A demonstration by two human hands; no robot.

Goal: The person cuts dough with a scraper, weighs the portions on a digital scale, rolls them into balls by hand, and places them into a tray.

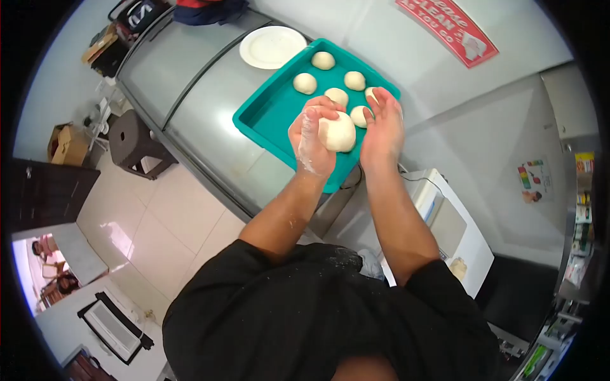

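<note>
A large pale dough ball [338, 133] is held above the green tray [267, 113] by my left hand [311, 140], whose fingers curl over its top. White flour coats the thumb side of that hand. To the ball's right, my right hand [385, 132] is raised with its fingers stretched out, a small gap between its palm and the ball. Several round dough balls rest in the tray, among them one at the far end [323, 60], one to the left [305, 84] and one to the right [354, 80]. My right fingers partly hide another.
A white plate [272, 47] sits beside the tray on the grey glass-topped freezer [210, 120]. A white scale-like machine [450, 222] stands close to my right forearm. A brown stool [136, 143] is on the tiled floor at left. A red sign [450, 32] hangs on the wall.
</note>
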